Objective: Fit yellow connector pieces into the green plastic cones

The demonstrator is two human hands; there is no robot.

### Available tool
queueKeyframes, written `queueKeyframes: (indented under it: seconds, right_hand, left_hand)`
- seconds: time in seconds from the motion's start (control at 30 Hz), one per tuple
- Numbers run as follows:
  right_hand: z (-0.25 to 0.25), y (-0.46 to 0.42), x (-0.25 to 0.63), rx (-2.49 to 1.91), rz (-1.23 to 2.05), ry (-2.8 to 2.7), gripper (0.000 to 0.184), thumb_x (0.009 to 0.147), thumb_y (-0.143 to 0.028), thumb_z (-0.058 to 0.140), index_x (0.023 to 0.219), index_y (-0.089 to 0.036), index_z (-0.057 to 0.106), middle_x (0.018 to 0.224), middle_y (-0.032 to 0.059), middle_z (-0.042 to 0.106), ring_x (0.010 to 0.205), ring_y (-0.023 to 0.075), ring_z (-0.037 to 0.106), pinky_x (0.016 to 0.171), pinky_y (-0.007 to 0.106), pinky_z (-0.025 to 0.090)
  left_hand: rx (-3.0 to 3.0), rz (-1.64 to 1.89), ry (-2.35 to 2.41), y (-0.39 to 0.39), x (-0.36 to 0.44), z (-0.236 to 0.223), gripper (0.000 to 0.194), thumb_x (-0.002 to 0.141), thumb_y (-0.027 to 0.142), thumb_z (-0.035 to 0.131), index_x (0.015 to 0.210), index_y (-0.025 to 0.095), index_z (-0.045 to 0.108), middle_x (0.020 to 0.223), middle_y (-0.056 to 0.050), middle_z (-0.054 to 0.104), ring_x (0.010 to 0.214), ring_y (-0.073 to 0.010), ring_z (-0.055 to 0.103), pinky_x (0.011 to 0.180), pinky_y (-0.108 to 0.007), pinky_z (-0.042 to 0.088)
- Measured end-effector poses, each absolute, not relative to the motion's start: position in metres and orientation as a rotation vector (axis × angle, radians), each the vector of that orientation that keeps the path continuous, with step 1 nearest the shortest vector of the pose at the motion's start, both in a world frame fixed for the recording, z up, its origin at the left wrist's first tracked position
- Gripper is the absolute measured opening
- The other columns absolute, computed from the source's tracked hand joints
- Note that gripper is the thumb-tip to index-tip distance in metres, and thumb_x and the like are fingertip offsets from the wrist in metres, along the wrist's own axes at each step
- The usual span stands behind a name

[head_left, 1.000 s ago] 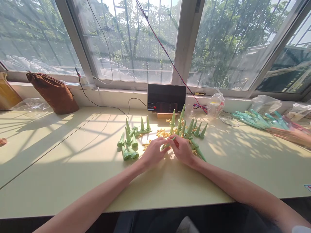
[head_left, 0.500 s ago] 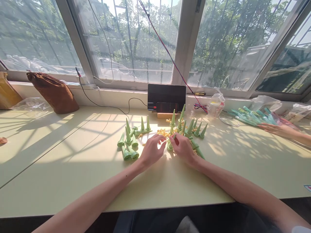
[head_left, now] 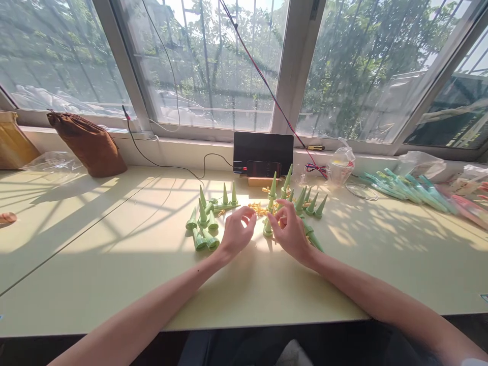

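In the middle of the table, my left hand is closed, thumb and index finger curled together. Anything between its fingertips is too small to make out. My right hand has its thumb and index finger apart, beside an upright green cone. Beyond both hands lies a pile of small orange-yellow pieces. Several green cones stand and lie left of my left hand. More green cones, some with orange pieces by them, are behind and right of my right hand, which partly hides them.
A black tablet and a phone lean on a wooden stand at the back. A brown drawstring bag stands back left. At right lie teal strips, a plastic cup in a bag and another person's fingertips.
My hands have drawn slightly apart, and my right thumb and index finger have opened. At right, the other person's hand has pulled back toward the edge. The view has shifted slightly.
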State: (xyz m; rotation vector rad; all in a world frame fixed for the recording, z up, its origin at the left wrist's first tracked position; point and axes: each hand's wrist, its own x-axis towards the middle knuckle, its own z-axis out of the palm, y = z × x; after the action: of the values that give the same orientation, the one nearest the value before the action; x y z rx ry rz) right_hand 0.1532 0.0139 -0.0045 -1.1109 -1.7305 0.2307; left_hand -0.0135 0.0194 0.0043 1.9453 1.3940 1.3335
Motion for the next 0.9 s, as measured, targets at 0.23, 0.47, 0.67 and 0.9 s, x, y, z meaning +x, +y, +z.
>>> queueKeyframes:
  seconds: [0.23,0.47,0.67,0.9]
  right_hand:
    - [-0.01,0.008,0.152,-0.861,0.129,-2.057,0.026,0.094,-0.027,0.044,0.069,-0.02,0.044,0.058,-0.0043,0.042,0.051,0.0086,0.035,0.05,0.023,0.029]
    - [-0.017,0.014,0.151,-0.935,0.293,-2.227,0.033,0.093,-0.025,0.043,0.062,-0.019,0.036,0.057,-0.0052,0.035,0.052,0.0088,0.029,0.051,0.023,0.026]
    - [-0.018,0.012,0.151,-0.927,0.315,-2.223,0.032,0.093,-0.026,0.044,0.062,-0.019,0.039,0.056,-0.0053,0.036,0.052,0.0086,0.03,0.051,0.022,0.025]
    - [0.014,-0.006,0.143,-0.928,0.51,-2.024,0.02,0.092,-0.031,0.049,0.08,-0.018,0.059,0.064,-0.0008,0.055,0.055,0.0108,0.049,0.055,0.024,0.04]
  left_hand:
    - [1.779,1.431,1.34,0.026,-0.015,0.0,0.019,0.084,0.034,0.055,0.081,0.018,0.065,0.081,-0.003,0.069,0.078,-0.0178,0.065,0.073,-0.033,0.054]
    - [1.796,1.395,1.359,0.022,-0.013,0.001,0.019,0.085,0.033,0.054,0.08,0.018,0.064,0.08,-0.003,0.068,0.077,-0.0172,0.064,0.073,-0.032,0.053]
    - [1.792,1.411,1.355,0.023,-0.014,0.001,0.018,0.085,0.033,0.054,0.081,0.018,0.065,0.081,-0.003,0.068,0.077,-0.0172,0.064,0.073,-0.032,0.053]
    - [1.792,1.44,1.335,0.023,-0.012,0.001,0.016,0.084,0.03,0.055,0.081,0.017,0.065,0.079,-0.003,0.068,0.075,-0.0173,0.064,0.071,-0.032,0.053]
